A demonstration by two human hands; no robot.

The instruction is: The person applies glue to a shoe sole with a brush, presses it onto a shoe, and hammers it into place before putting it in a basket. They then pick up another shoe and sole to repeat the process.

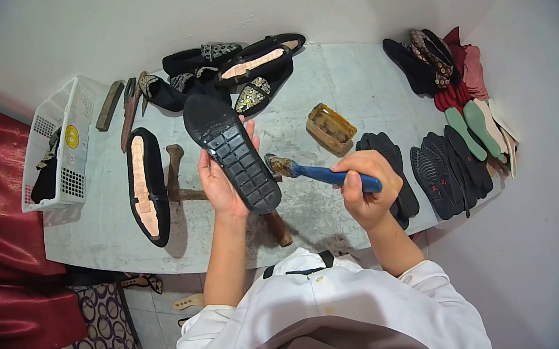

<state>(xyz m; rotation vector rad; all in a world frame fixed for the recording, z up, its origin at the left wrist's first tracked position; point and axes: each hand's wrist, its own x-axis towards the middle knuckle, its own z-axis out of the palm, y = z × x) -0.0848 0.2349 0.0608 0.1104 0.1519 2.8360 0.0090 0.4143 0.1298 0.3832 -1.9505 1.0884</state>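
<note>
My left hand [223, 186] is wrapped round a black shoe sole [237, 155], held above the table with its blocky tread facing up. The toe end looks wet and shiny. In my right hand [370, 186] is a blue-handled brush [334, 175], its stained bristle end pointing left, close to the sole's edge. A small glue-stained box [332, 129] stands just beyond the brush. Below my left hand lie hammers, one with a wooden handle [277, 229], another hammer [174, 168] further left. A black shoe upper on a last [145, 187] rests beside it, pale insole side up.
Several black shoes [255, 62] are piled at the back. A white basket [78, 157] and tools [129, 110] stand at the left. Black soles [437, 165], green insoles [471, 128] and fabric uppers [432, 58] lie at the right. Walls border the back and right.
</note>
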